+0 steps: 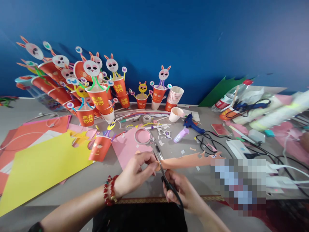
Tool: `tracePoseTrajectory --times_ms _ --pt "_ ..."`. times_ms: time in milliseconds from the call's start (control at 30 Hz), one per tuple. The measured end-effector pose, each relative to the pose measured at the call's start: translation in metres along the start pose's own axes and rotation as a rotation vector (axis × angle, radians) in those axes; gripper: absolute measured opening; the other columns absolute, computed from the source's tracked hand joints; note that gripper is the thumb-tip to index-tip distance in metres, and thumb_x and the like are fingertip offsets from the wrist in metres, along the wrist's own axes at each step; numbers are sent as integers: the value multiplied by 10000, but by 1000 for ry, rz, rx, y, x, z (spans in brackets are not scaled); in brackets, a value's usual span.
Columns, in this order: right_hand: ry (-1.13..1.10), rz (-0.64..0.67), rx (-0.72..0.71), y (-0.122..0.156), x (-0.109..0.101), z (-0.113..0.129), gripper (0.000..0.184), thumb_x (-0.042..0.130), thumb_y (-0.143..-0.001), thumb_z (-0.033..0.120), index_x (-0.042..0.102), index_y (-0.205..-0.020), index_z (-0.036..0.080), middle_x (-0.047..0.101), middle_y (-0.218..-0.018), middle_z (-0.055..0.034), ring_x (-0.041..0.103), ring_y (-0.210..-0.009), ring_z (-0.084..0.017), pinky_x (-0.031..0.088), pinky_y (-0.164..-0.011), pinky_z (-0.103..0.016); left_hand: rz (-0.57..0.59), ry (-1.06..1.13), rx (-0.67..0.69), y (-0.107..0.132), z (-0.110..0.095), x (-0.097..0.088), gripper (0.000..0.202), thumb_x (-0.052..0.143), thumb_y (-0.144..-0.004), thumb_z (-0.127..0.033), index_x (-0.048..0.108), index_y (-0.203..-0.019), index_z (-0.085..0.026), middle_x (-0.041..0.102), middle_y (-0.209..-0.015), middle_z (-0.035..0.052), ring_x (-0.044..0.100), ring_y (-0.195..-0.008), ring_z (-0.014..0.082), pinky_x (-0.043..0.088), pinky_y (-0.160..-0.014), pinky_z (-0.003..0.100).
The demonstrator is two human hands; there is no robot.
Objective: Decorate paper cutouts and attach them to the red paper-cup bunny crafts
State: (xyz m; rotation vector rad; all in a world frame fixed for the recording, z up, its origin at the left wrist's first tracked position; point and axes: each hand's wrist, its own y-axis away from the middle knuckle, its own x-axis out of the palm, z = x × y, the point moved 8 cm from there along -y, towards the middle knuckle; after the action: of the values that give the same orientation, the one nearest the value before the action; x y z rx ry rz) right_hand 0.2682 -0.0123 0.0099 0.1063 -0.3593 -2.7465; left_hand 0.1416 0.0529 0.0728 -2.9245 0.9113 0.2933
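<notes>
My right hand [180, 190] is wrapped round the black handles of a pair of scissors [165, 179], whose blades point away from me. Between the blades lies the left end of an orange paper strip [184, 162], with bites cut out of its far right edge. My left hand [140, 172], with red bead bracelets at the wrist, pinches that left end beside the blades. Just beyond the scissors lie a pen [158, 150] and a roll of clear tape [142, 136] on pink paper [125, 148].
Red paper cups [98, 100] with paper rabbit faces stand stacked at the back left. Yellow paper [45, 161] covers the left side. A blue glue gun [193, 124], a glue stick [181, 135], black cables and a power strip [238, 151] lie to the right.
</notes>
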Motion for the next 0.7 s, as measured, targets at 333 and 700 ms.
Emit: tracePoseTrajectory --times_ms 333,700 --pt "-117 -5 33 -3 6 6 659 654 -625 824 438 -737 211 483 -579 48 445 -455 -93 371 -456 -230 1 -1 21 -1 -1 -2 276 500 -964 -316 552 -734 -173 618 -693 10 571 -660 129 398 -601 216" --pt "-131 -20 13 -4 0 -5 623 684 -626 779 422 -707 220 486 -537 57 414 -418 -73 328 -419 -213 -18 4 13 -1 1 -2 289 526 -958 -345 580 -735 -170 637 -705 21 591 -669 137 426 -623 222"
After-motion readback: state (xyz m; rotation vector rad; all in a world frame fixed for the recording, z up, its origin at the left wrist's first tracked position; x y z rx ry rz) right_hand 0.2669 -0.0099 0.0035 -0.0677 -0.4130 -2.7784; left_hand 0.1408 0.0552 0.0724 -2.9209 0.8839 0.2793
